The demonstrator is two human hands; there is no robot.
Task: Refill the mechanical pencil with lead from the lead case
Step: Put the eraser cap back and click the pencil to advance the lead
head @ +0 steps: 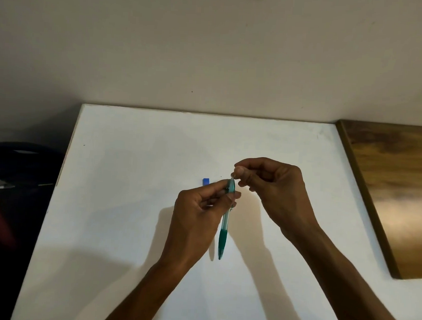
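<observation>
Pencil (226,222) in both hands (upright)

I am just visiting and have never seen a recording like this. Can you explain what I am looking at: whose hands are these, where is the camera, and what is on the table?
There is no machine here. A person wears a wide-angle camera on the head, which looks forward and down, so you see their own two bare arms reaching in from below.

The left hand holds a green mechanical pencil near its upper end, tip pointing down toward the white table. The right hand pinches something small at the pencil's top end; it is too small to tell what.

On the table just behind the left hand lies a small blue object, possibly the lead case. To the right is a wooden board, and a dark object sits off the table's left edge.
</observation>
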